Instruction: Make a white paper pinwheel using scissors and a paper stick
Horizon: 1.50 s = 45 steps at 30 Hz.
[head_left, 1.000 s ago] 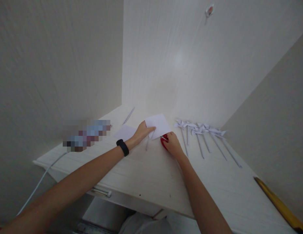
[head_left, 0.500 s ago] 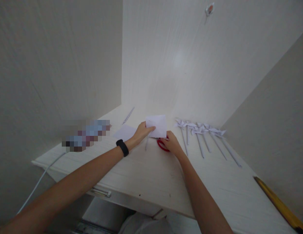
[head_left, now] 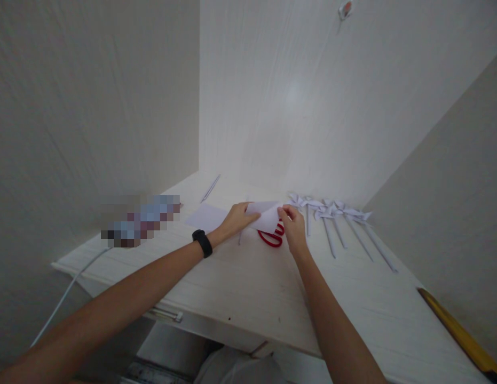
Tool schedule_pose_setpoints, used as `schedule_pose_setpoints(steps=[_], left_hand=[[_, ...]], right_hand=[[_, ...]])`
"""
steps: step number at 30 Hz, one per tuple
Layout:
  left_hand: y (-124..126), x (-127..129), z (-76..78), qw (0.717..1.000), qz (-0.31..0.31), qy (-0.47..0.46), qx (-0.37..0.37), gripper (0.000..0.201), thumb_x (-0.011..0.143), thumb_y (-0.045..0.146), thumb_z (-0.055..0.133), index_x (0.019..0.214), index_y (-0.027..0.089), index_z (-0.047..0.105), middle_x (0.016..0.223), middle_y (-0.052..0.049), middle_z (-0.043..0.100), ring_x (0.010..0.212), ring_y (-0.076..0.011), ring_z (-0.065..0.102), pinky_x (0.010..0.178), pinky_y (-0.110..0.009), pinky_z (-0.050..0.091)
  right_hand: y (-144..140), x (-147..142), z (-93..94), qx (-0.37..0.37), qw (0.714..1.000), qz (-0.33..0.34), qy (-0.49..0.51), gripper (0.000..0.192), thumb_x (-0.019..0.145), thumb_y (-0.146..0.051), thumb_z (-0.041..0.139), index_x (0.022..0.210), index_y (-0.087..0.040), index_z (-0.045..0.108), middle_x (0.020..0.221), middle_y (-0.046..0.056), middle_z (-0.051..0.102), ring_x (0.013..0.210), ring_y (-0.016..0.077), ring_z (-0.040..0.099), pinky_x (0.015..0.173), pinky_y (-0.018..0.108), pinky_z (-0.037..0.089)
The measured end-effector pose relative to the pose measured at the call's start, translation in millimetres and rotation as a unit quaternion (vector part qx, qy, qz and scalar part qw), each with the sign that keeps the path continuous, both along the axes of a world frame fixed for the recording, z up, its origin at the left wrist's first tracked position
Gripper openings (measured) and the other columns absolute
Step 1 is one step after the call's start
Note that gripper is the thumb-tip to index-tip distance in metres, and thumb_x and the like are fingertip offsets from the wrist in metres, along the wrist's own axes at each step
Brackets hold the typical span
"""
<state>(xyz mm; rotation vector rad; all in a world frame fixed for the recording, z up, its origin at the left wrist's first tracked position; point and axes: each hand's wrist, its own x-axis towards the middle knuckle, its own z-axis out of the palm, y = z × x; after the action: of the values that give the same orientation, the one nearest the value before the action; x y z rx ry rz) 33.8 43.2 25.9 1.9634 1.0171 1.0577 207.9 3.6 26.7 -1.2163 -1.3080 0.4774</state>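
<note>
A small white sheet of paper [head_left: 265,213] is held between both hands above the table. My left hand [head_left: 237,220] pinches its left side, thumb on top. At the right edge, my right hand [head_left: 293,225] grips the upper corner between thumb and fingers, and the sheet bends there. Red-handled scissors [head_left: 274,238] lie under the paper, their blades hidden by it. A thin paper stick [head_left: 240,236] lies beside my left hand, partly covered. Another white paper [head_left: 206,215] rests flat left of that hand.
Several paper pinwheels [head_left: 328,209] on sticks lie at the right of the white table [head_left: 272,298]. Thin sticks [head_left: 210,189] lie at the back left. A blurred-out object [head_left: 144,221] with a cable [head_left: 68,290] sits at the left. A yellow object [head_left: 458,330] lies at the right edge.
My right hand has let go of the scissors, which now lie on the table, and has taken the paper's right corner. The paper has tilted lower and bent.
</note>
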Motion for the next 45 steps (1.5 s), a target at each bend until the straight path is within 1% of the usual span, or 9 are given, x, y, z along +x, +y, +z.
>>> schedule_pose_setpoints(steps=[4,9,16,22,29,32,36,41,45], left_hand=[[-1,-1,3.8,0.998,-0.026,-0.05,0.003,0.029,0.075,0.037,0.058,0.084,0.011,0.067,0.079,-0.005,0.065,0.072,-0.0158,0.056,0.063,-0.025,0.041],[0,0,7.6,0.991,-0.042,-0.124,-0.015,0.029,0.078,0.038,0.057,0.087,0.012,0.067,0.09,-0.006,0.067,0.082,-0.0167,0.057,0.072,-0.025,0.041],[1,1,4.9,0.984,-0.058,-0.157,-0.067,0.029,0.073,0.03,0.06,0.094,0.012,0.068,0.098,-0.008,0.067,0.087,-0.0174,0.059,0.076,-0.026,0.043],[-2,0,8.4,0.983,-0.079,-0.147,-0.072,0.029,0.07,0.027,0.06,0.095,0.013,0.068,0.097,-0.007,0.068,0.089,-0.019,0.06,0.081,-0.029,0.044],[-6,-1,11.1,0.988,-0.085,-0.11,-0.073,0.031,0.069,0.028,0.061,0.097,0.014,0.068,0.102,-0.007,0.068,0.095,-0.0206,0.059,0.083,-0.03,0.043],[-4,-2,11.3,0.991,-0.067,-0.089,-0.074,0.03,0.071,0.03,0.06,0.096,0.015,0.068,0.102,-0.007,0.068,0.096,-0.0206,0.059,0.083,-0.03,0.043],[-1,-3,11.9,0.991,-0.063,-0.092,-0.071,0.029,0.073,0.033,0.057,0.093,0.015,0.07,0.094,-0.007,0.068,0.088,-0.0186,0.058,0.076,-0.028,0.043],[2,-3,10.0,0.989,-0.074,-0.088,-0.096,0.031,0.07,0.036,0.061,0.091,0.014,0.069,0.078,-0.004,0.066,0.071,-0.0144,0.055,0.063,-0.024,0.039],[2,-2,10.0,0.987,-0.083,-0.092,-0.103,0.031,0.068,0.035,0.063,0.088,0.013,0.069,0.08,-0.004,0.066,0.071,-0.014,0.055,0.062,-0.024,0.038]], right_hand=[[2,2,-2.1,-0.004,1.0,0.002,0.017,0.022,0.073,-0.041,0.056,0.072,-0.019,0.057,0.065,-0.001,0.055,0.061,0.0141,0.051,0.056,0.025,0.042],[1,1,-2.7,-0.007,1.0,0.014,0.015,0.019,0.072,-0.038,0.057,0.075,-0.019,0.059,0.063,-0.002,0.055,0.057,0.0131,0.048,0.052,0.024,0.037],[0,-1,-2.6,-0.015,0.999,0.027,0.019,0.02,0.071,-0.035,0.057,0.084,-0.019,0.058,0.067,-0.001,0.058,0.062,0.0147,0.052,0.054,0.024,0.038],[0,-1,-2.0,-0.011,0.998,0.03,0.047,0.025,0.07,-0.04,0.06,0.083,-0.019,0.059,0.074,0.002,0.061,0.068,0.0169,0.056,0.06,0.027,0.042],[-2,-1,0.5,-0.013,0.998,0.041,0.048,0.023,0.07,-0.04,0.061,0.08,-0.02,0.057,0.072,0.001,0.058,0.066,0.0153,0.053,0.055,0.025,0.04],[-2,-2,0.9,-0.023,0.997,0.061,0.05,0.023,0.069,-0.039,0.062,0.08,-0.02,0.056,0.07,0.0,0.057,0.062,0.0139,0.051,0.052,0.024,0.038],[-4,-5,0.7,-0.037,0.995,0.082,0.044,0.022,0.069,-0.038,0.061,0.081,-0.02,0.056,0.065,-0.002,0.054,0.058,0.0121,0.048,0.048,0.021,0.035],[-4,-6,-0.2,-0.031,0.994,0.102,0.036,0.023,0.07,-0.038,0.06,0.082,-0.02,0.056,0.068,-0.002,0.054,0.059,0.0117,0.049,0.05,0.021,0.035],[-5,-6,0.6,-0.026,0.996,0.087,0.016,0.02,0.07,-0.037,0.06,0.081,-0.02,0.057,0.065,-0.003,0.052,0.058,0.012,0.047,0.051,0.022,0.035]])
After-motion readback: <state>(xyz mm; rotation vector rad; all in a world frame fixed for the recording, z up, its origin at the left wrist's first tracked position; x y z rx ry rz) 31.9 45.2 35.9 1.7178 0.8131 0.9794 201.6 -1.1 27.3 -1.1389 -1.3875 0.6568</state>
